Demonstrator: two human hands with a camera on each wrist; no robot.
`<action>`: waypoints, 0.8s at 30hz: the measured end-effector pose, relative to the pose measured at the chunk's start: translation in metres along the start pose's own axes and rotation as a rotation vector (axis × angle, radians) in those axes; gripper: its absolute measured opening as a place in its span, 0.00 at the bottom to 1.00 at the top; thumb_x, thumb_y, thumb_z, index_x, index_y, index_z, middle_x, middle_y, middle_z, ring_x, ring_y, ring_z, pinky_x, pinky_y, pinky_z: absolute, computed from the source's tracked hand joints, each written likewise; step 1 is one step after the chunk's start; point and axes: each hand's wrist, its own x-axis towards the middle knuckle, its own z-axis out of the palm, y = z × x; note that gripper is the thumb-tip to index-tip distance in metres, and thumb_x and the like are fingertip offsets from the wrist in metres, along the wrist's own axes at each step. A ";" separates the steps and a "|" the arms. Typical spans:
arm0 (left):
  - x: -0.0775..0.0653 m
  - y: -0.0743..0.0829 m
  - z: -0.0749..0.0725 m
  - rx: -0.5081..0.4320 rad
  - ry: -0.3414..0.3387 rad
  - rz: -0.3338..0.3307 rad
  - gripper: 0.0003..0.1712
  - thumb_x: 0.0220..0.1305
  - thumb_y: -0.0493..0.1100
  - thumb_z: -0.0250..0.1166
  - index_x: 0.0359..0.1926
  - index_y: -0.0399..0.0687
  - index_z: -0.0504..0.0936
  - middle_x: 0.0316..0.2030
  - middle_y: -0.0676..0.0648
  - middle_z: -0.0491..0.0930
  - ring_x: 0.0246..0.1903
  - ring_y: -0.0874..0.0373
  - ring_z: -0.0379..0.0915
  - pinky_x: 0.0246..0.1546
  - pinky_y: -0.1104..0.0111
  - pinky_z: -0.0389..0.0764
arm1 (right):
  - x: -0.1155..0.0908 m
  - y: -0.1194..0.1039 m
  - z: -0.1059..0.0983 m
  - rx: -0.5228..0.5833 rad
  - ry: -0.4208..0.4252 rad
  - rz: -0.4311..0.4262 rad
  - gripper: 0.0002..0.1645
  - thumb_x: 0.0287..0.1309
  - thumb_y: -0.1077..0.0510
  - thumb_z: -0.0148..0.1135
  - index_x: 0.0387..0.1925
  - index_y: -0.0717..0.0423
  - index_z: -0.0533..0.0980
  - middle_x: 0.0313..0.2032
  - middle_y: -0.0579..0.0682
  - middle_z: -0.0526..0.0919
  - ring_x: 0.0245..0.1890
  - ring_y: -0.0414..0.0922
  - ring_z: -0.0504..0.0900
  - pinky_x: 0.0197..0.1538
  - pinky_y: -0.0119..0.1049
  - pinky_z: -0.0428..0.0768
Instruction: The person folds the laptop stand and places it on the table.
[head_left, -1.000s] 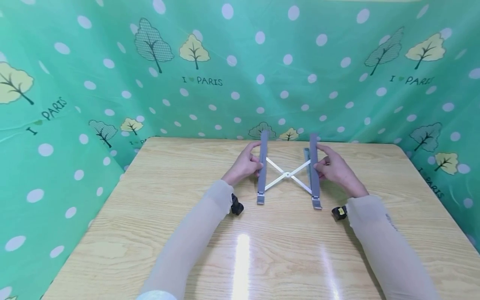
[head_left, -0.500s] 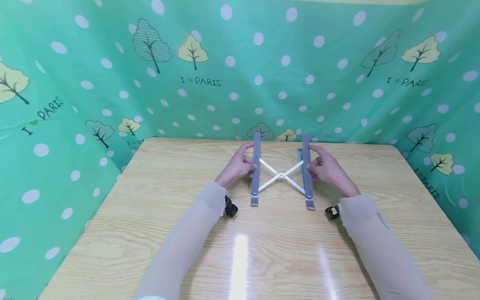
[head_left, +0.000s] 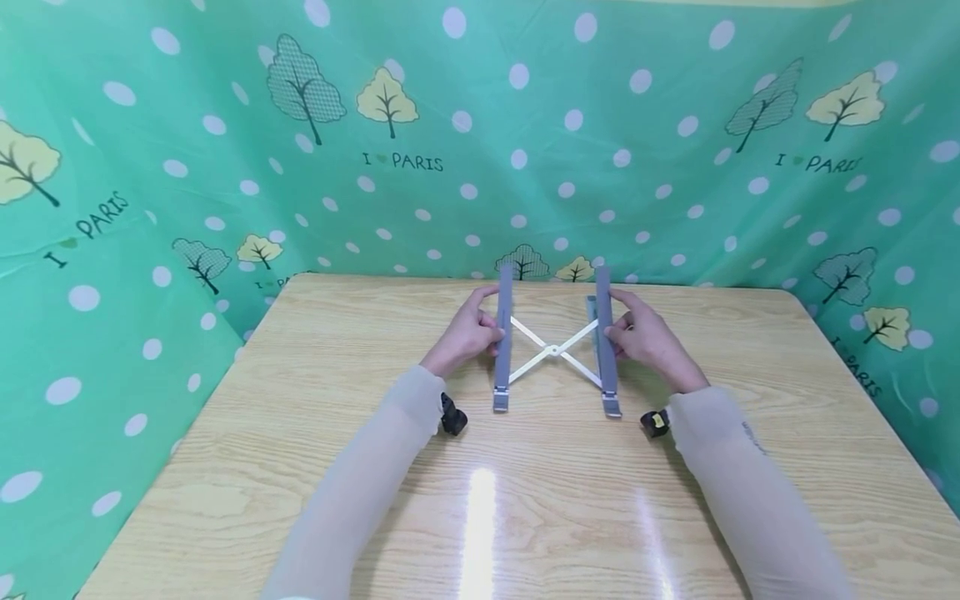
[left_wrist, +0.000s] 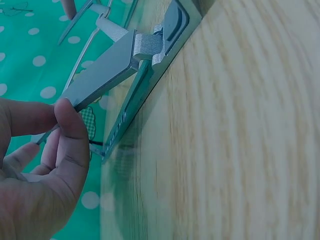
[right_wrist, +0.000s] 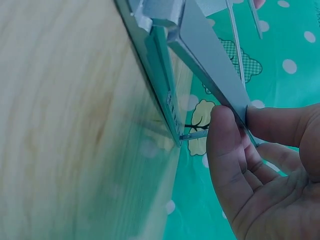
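A grey folding laptop stand (head_left: 503, 358) stands near the far edge of the table, its two side rails joined by a pale X-shaped brace (head_left: 552, 351). My left hand (head_left: 468, 333) pinches the left rail between thumb and fingers, partway up its slope. On the other side, my right hand (head_left: 645, 337) grips the right rail (head_left: 606, 350) the same way. In the left wrist view the raised upper bar (left_wrist: 102, 72) slants up from the base bar (left_wrist: 130, 105) that lies along the wood. The right wrist view shows the thumb and fingers on the right upper bar (right_wrist: 212, 65).
The wooden table (head_left: 300, 433) reaches back to a green dotted curtain (head_left: 420, 208) with printed trees. Small black wrist cameras (head_left: 452, 417) hang under both sleeves, close above the tabletop. A bright light reflection lies on the near part of the table.
Both hands and the laptop stand have shifted left, the rails staying upright. The gap between the two rails looks about the same, and both grips stay in place.
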 end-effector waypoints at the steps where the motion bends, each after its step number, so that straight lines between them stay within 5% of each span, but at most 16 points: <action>1: -0.001 0.000 -0.001 0.001 0.004 0.001 0.47 0.56 0.24 0.62 0.72 0.58 0.55 0.33 0.39 0.77 0.23 0.49 0.76 0.29 0.57 0.84 | 0.000 -0.001 0.001 0.000 0.000 0.000 0.44 0.65 0.67 0.51 0.75 0.48 0.43 0.37 0.64 0.75 0.32 0.58 0.81 0.37 0.49 0.84; 24: -0.012 -0.003 -0.014 -0.020 0.047 -0.027 0.48 0.54 0.23 0.62 0.71 0.60 0.57 0.31 0.41 0.74 0.22 0.50 0.75 0.27 0.57 0.84 | 0.006 -0.012 0.015 -0.011 -0.004 -0.009 0.44 0.64 0.68 0.52 0.75 0.49 0.45 0.36 0.63 0.76 0.32 0.58 0.80 0.34 0.47 0.84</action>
